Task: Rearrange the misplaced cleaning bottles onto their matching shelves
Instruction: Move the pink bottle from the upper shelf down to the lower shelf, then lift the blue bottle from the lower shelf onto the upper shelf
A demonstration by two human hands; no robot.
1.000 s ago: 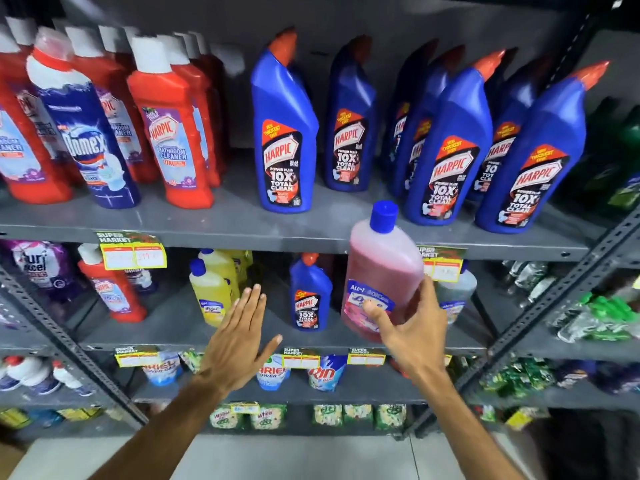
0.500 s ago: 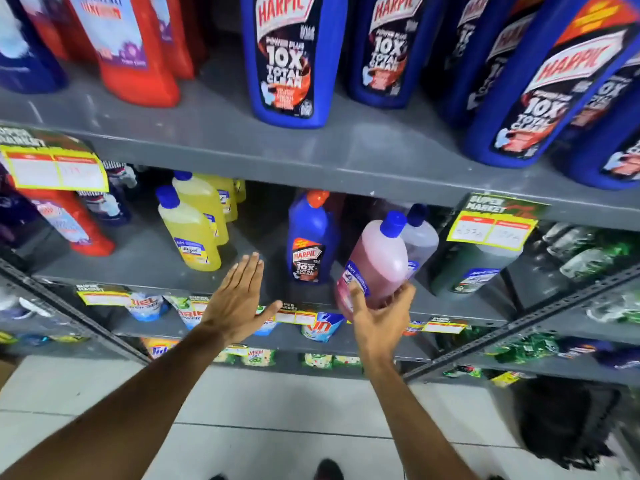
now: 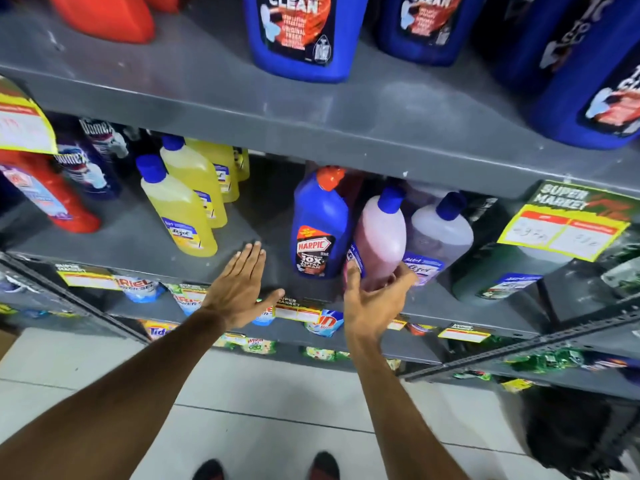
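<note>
A pink bottle [image 3: 381,237] with a blue cap stands tilted on the middle shelf [image 3: 145,237], between a small blue Harpic bottle [image 3: 320,226] and a clear bottle [image 3: 441,233]. My right hand [image 3: 372,299] grips the pink bottle's base from the front. My left hand [image 3: 242,289] hovers flat and empty over the shelf's front edge, to the left of the Harpic bottle. Yellow bottles [image 3: 178,209] with blue caps stand further left on the same shelf.
Large blue Harpic bottles [image 3: 301,32] and a red bottle [image 3: 104,12] stand on the upper shelf [image 3: 381,126]. Red [image 3: 48,199] and dark Domex bottles [image 3: 86,161] sit at the middle shelf's left, a dark green bottle [image 3: 498,271] at its right. Detergent packets fill lower shelves.
My right hand carried the pink bottle down from in front of the upper shelf into the middle shelf beside the small Harpic bottle. The view dropped lower and closer.
</note>
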